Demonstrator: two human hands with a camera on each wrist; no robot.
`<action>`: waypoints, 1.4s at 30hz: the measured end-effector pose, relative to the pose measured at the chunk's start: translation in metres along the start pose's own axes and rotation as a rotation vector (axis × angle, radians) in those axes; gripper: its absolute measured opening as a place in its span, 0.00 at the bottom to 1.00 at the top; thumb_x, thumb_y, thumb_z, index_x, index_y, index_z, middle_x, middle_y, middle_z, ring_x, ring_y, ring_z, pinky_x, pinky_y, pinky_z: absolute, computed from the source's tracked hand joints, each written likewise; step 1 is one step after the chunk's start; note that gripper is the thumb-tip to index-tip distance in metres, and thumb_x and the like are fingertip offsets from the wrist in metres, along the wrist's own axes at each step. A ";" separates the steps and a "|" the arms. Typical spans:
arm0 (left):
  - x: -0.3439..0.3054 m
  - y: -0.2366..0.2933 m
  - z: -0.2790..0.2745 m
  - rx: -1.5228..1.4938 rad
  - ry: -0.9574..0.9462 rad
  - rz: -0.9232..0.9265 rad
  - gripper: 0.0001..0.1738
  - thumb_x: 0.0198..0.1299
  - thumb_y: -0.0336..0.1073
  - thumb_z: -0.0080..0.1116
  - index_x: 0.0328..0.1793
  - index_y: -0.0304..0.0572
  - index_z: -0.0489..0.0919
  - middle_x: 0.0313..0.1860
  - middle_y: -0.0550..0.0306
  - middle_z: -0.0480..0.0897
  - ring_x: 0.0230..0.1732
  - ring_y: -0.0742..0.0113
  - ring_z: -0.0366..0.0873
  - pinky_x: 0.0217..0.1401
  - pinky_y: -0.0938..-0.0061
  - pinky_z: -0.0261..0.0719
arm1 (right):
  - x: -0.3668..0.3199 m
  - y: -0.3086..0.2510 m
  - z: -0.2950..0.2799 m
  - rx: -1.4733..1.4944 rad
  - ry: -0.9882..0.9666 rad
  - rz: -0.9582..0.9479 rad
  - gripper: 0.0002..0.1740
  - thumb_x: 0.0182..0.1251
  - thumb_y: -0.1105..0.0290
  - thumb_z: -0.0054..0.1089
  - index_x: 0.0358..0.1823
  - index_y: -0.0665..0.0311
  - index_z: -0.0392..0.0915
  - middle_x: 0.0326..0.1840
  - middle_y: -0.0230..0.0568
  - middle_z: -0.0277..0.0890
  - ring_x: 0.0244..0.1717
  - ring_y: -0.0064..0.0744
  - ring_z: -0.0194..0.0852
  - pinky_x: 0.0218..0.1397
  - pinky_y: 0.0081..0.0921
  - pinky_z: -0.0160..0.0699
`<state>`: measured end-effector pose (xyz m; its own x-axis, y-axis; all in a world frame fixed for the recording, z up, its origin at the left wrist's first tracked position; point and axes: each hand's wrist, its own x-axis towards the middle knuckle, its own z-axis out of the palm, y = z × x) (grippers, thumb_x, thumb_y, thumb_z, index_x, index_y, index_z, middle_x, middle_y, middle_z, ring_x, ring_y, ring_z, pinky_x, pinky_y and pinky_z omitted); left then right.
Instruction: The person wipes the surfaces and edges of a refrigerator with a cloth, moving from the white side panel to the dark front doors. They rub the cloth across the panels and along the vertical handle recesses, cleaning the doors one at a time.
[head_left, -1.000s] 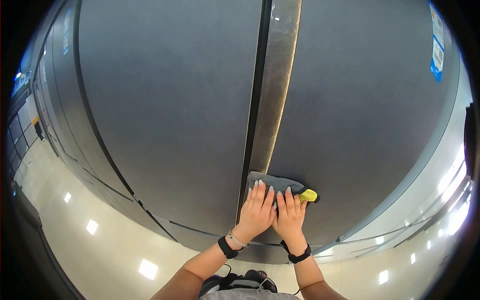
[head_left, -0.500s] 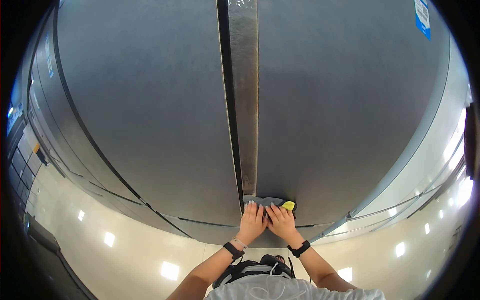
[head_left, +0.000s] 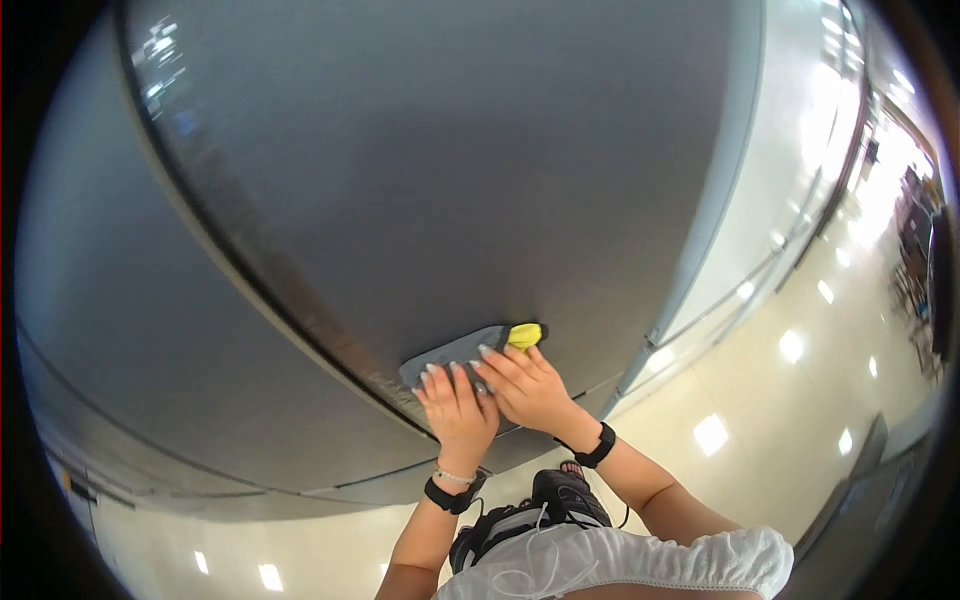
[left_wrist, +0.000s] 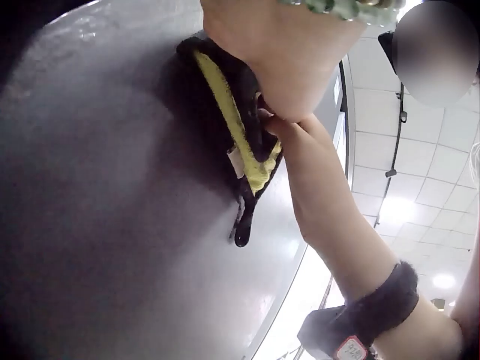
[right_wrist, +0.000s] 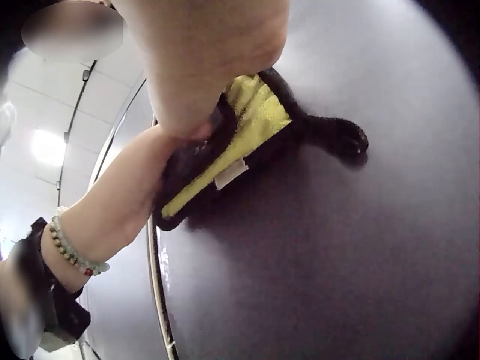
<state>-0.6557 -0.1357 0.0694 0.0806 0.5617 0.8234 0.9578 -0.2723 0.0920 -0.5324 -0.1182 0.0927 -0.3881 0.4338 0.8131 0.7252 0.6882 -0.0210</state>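
Observation:
A folded grey cloth (head_left: 448,356) with dark edging and a yellow underside lies against the grey refrigerator door (head_left: 560,180), low down and just right of the trim strip along the door gap. My left hand (head_left: 458,412) presses the cloth's left part with outstretched fingers. Beside it my right hand (head_left: 532,392) presses the right part, near the turned-over yellow corner. The two hands meet over the cloth. In the right wrist view a small white tag (right_wrist: 231,174) and a dark loop (right_wrist: 341,141) stick out of the cloth.
Left of the dark door gap (head_left: 240,270) is another grey door (head_left: 110,330). A pale side edge (head_left: 705,230) bounds the right door. Shiny tiled floor (head_left: 650,500) lies below, with a dark flat object (head_left: 880,500) at the lower right.
The head view has swung right, and the door gap now slants across the left side. The cloth has shifted rightward off the trim strip onto the right door, both hands still on it.

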 end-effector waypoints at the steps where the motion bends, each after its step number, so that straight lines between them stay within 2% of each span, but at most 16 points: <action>1: -0.002 0.003 0.006 -0.035 -0.012 0.026 0.27 0.46 0.36 0.46 0.53 0.29 0.63 0.56 0.33 0.58 0.57 0.38 0.54 0.59 0.49 0.46 | -0.005 0.004 -0.001 -0.035 0.004 0.003 0.21 0.48 0.66 0.48 0.47 0.56 0.68 0.53 0.30 0.61 0.51 0.29 0.59 0.53 0.30 0.57; 9: 0.005 0.053 0.047 0.012 0.020 0.209 0.24 0.49 0.40 0.42 0.52 0.36 0.67 0.55 0.44 0.62 0.58 0.50 0.55 0.63 0.55 0.35 | -0.043 0.047 -0.025 -0.134 -0.010 0.185 0.23 0.47 0.67 0.49 0.49 0.58 0.66 0.55 0.33 0.60 0.54 0.31 0.57 0.57 0.34 0.52; 10: 0.009 0.062 0.052 0.021 0.038 0.236 0.23 0.49 0.40 0.43 0.51 0.37 0.68 0.55 0.46 0.64 0.58 0.52 0.56 0.63 0.56 0.33 | -0.047 0.054 -0.030 -0.127 -0.003 0.202 0.23 0.45 0.69 0.51 0.48 0.60 0.67 0.54 0.37 0.60 0.54 0.35 0.57 0.58 0.37 0.52; 11: 0.012 0.071 0.057 -0.003 0.036 0.254 0.23 0.49 0.40 0.43 0.51 0.37 0.68 0.55 0.46 0.64 0.58 0.52 0.56 0.63 0.56 0.33 | -0.049 0.061 -0.034 -0.117 0.003 0.216 0.23 0.43 0.70 0.53 0.47 0.62 0.67 0.53 0.42 0.60 0.54 0.40 0.57 0.59 0.39 0.51; 14: 0.023 0.096 0.067 -0.021 0.033 0.340 0.26 0.49 0.38 0.42 0.56 0.35 0.63 0.58 0.43 0.59 0.60 0.47 0.53 0.62 0.53 0.32 | -0.056 0.082 -0.047 -0.115 -0.035 0.293 0.24 0.42 0.71 0.54 0.46 0.63 0.67 0.52 0.44 0.58 0.54 0.43 0.56 0.59 0.42 0.50; 17: 0.034 0.116 0.076 -0.046 0.011 0.412 0.25 0.50 0.39 0.42 0.55 0.37 0.64 0.58 0.47 0.62 0.60 0.52 0.55 0.63 0.55 0.27 | -0.064 0.104 -0.057 -0.139 -0.057 0.344 0.28 0.42 0.67 0.54 0.51 0.61 0.64 0.58 0.41 0.54 0.59 0.39 0.51 0.59 0.41 0.49; 20: 0.046 0.135 0.080 -0.094 -0.020 0.444 0.25 0.50 0.39 0.41 0.55 0.37 0.65 0.57 0.47 0.62 0.60 0.52 0.55 0.63 0.56 0.26 | -0.066 0.120 -0.066 -0.116 -0.011 0.369 0.28 0.42 0.68 0.53 0.51 0.63 0.64 0.58 0.44 0.53 0.59 0.42 0.50 0.59 0.43 0.49; 24: 0.060 0.155 0.085 -0.109 -0.026 0.468 0.25 0.50 0.39 0.39 0.55 0.37 0.65 0.57 0.48 0.62 0.60 0.53 0.55 0.64 0.57 0.25 | -0.068 0.142 -0.070 -0.152 -0.007 0.369 0.27 0.43 0.68 0.52 0.50 0.65 0.64 0.57 0.48 0.53 0.59 0.46 0.49 0.59 0.44 0.48; 26: 0.063 0.163 0.091 -0.141 -0.016 0.462 0.25 0.49 0.39 0.39 0.54 0.37 0.65 0.57 0.49 0.63 0.60 0.54 0.55 0.64 0.57 0.25 | -0.070 0.151 -0.072 -0.082 0.076 0.342 0.27 0.43 0.68 0.51 0.49 0.67 0.63 0.56 0.51 0.53 0.58 0.51 0.49 0.59 0.44 0.49; 32: 0.062 0.175 0.103 -0.077 0.010 0.521 0.24 0.49 0.40 0.39 0.53 0.39 0.68 0.55 0.52 0.65 0.58 0.57 0.58 0.64 0.57 0.24 | -0.089 0.171 -0.060 0.024 0.148 0.337 0.27 0.44 0.68 0.51 0.49 0.70 0.62 0.56 0.54 0.52 0.57 0.57 0.50 0.57 0.45 0.52; 36: 0.055 0.174 0.110 -0.072 -0.003 0.547 0.23 0.48 0.40 0.39 0.52 0.40 0.69 0.54 0.54 0.67 0.55 0.60 0.62 0.64 0.58 0.26 | -0.110 0.175 -0.047 0.123 0.050 0.438 0.27 0.44 0.69 0.51 0.49 0.71 0.61 0.55 0.56 0.52 0.57 0.57 0.50 0.58 0.43 0.53; 37: 0.059 0.161 0.091 -0.080 -0.021 0.564 0.23 0.48 0.40 0.39 0.51 0.41 0.69 0.53 0.55 0.68 0.53 0.61 0.64 0.64 0.59 0.28 | -0.099 0.156 -0.048 0.156 0.053 0.449 0.28 0.43 0.70 0.52 0.49 0.72 0.61 0.56 0.57 0.51 0.56 0.56 0.51 0.57 0.40 0.55; 39: 0.053 0.161 0.096 -0.092 -0.043 0.579 0.23 0.48 0.40 0.39 0.51 0.41 0.70 0.53 0.57 0.68 0.51 0.63 0.66 0.64 0.59 0.29 | -0.105 0.157 -0.049 0.187 0.052 0.465 0.29 0.43 0.71 0.53 0.50 0.73 0.60 0.56 0.57 0.50 0.55 0.56 0.53 0.56 0.38 0.57; 42: 0.042 0.165 0.109 -0.088 -0.085 0.608 0.24 0.47 0.40 0.40 0.52 0.43 0.70 0.53 0.59 0.68 0.49 0.67 0.67 0.63 0.61 0.32 | -0.110 0.161 -0.063 0.293 -0.061 0.540 0.32 0.42 0.72 0.54 0.52 0.71 0.57 0.59 0.57 0.47 0.53 0.54 0.57 0.53 0.32 0.62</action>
<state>-0.4645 -0.0714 0.0584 0.6300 0.3451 0.6958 0.7076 -0.6243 -0.3311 -0.3371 -0.0920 0.0370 -0.0476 0.7923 0.6083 0.6450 0.4894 -0.5869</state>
